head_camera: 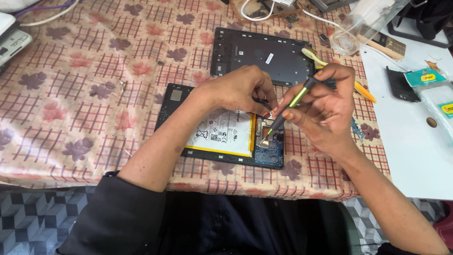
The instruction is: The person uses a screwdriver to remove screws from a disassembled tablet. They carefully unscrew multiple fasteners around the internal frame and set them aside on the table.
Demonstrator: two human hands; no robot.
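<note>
An opened tablet lies on the patterned tablecloth, its white battery and blue circuit board exposed. My left hand rests on the tablet's upper middle, fingertips pinched near the board. My right hand holds a green-and-black screwdriver slanted down, its tip on the metal part of the board beside the battery. The tablet's dark back cover lies apart, just behind the hands.
A yellow-green toothbrush and an orange pry tool lie right of the cover. A clear plastic container, a white board with small packets, and cables ring the work area.
</note>
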